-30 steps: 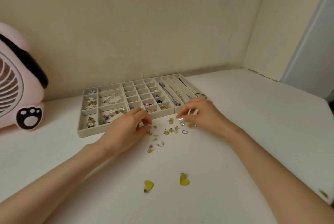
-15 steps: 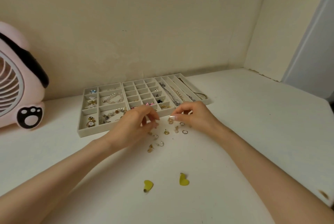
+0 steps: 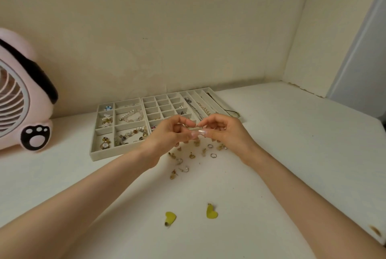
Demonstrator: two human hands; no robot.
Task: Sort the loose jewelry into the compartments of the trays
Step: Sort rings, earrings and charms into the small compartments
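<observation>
Curled fingertips (image 3: 200, 132) of the left hand (image 3: 167, 135) and right hand (image 3: 226, 133) meet, pinching one small piece (image 3: 193, 127), too small to identify, above the loose jewelry (image 3: 189, 157) just near of the trays (image 3: 117, 153). Advisably, secure it in one hand before reaching to a far compartment.

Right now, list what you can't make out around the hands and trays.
Head view:
Anything pinched between left hand and right hand: fingertips cover it.
Front compartments of middle tray: hidden behind both hands.
Loose jewelry: too small.
Pink fan: cut off by left edge.
</observation>
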